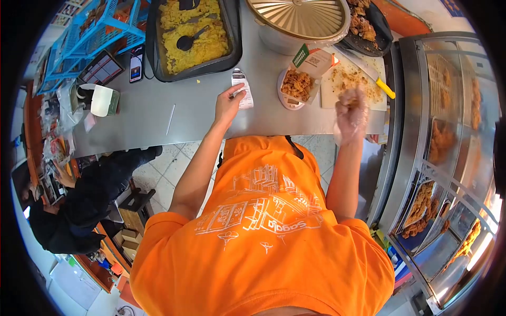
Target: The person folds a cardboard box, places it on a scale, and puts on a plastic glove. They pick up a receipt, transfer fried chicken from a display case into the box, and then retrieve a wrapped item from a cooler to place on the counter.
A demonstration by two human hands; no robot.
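Note:
My bare left hand (pixel 229 107) pinches the edge of a narrow printed receipt (pixel 242 89) at the steel counter. My right hand (pixel 351 113), in a clear plastic glove, is curled above the front of a white cutting board (pixel 329 95) strewn with brown fried bits. Motion blurs its fingers, so what they hold cannot be made out. Left of it, an open paper box (pixel 316 62) filled with chopped fried chicken (pixel 297 85) sits on a small white kitchen scale (pixel 291 103). A yellow-handled knife (pixel 386 88) lies across the board's far right side.
A deep tray of yellow rice (pixel 192 39), a large gold-lidded pot (pixel 300 18) and a black pan of fried chicken (pixel 366 31) line the back. A phone (pixel 136 64) and pen (pixel 171 119) lie left. A heated display cabinet (pixel 416 131) stands right; a person in black (pixel 79 205) is at left.

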